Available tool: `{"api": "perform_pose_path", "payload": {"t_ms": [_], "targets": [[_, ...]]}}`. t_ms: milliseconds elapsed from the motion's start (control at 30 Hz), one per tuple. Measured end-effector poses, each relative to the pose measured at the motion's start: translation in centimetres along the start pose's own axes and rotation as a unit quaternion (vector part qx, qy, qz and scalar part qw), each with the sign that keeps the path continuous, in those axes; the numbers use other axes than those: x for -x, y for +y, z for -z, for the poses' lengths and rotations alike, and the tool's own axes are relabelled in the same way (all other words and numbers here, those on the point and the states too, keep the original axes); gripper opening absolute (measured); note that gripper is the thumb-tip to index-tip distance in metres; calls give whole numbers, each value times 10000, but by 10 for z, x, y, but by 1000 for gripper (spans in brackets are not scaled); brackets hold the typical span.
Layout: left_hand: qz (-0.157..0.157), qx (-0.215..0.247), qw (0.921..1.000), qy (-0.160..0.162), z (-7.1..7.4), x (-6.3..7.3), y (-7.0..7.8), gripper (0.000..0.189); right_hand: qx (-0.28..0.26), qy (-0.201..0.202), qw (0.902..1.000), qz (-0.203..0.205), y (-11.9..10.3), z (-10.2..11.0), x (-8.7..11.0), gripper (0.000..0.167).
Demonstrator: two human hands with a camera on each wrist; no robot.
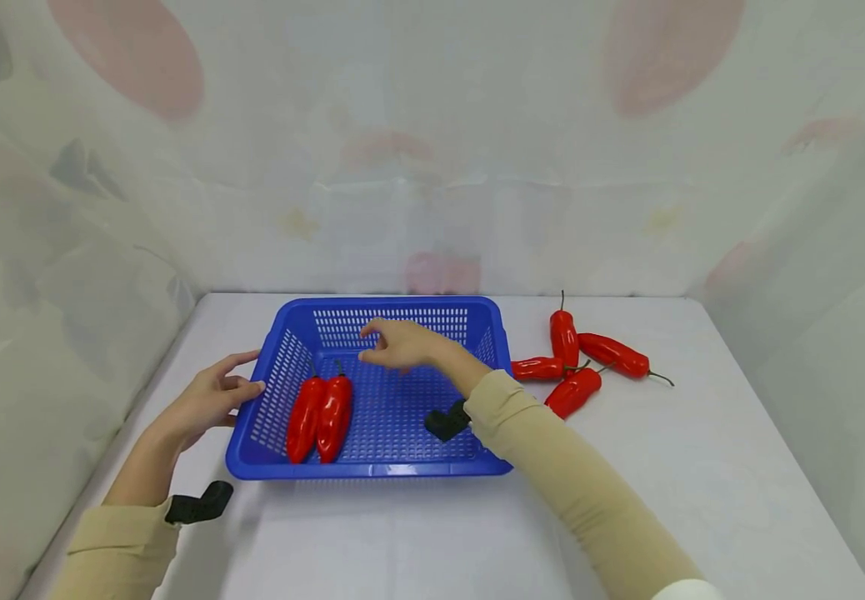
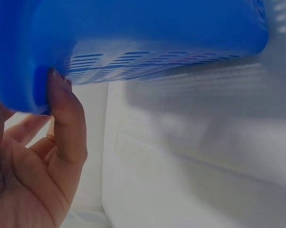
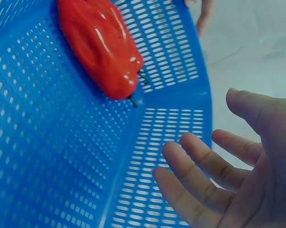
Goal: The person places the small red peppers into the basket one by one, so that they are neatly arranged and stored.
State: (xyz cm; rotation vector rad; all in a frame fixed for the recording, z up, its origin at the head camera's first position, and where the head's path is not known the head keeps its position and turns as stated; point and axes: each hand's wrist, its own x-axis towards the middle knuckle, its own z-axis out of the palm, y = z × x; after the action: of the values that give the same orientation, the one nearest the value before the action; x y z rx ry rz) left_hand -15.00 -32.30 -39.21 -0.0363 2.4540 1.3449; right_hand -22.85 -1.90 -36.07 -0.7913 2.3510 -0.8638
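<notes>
A blue plastic basket with slotted walls stands in the middle of the white table, its near side seemingly raised a little. Two red chili peppers, one beside the other, lie against each other at its left end, green stems towards the far wall. My left hand grips the basket's left rim; in the left wrist view a finger curls against the rim's edge. Over the basket's far half hovers my right hand. In the right wrist view its fingers are spread and relaxed, with nothing held.
Several more red chili peppers lie on the table right of the basket: one upright-pointing pepper, another farther right, a nearer one and one by the basket wall. Patterned sheeting hangs behind the table.
</notes>
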Motion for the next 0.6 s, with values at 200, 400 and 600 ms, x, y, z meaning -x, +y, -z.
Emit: {"api": "perform_pose_path", "payload": {"t_ms": [200, 400, 600], "targets": [[-57, 59, 10000, -12, -1, 1, 0, 70, 782, 455, 9952, 363, -3, 14, 13, 45], [-71, 137, 9999, -28, -2, -1, -1, 70, 857, 842, 9913, 532, 0, 25, 27, 45], [-76, 149, 9998, -48, -2, -2, 0, 71, 966, 1299, 9839, 753, 7, 37, 41, 41]]}}
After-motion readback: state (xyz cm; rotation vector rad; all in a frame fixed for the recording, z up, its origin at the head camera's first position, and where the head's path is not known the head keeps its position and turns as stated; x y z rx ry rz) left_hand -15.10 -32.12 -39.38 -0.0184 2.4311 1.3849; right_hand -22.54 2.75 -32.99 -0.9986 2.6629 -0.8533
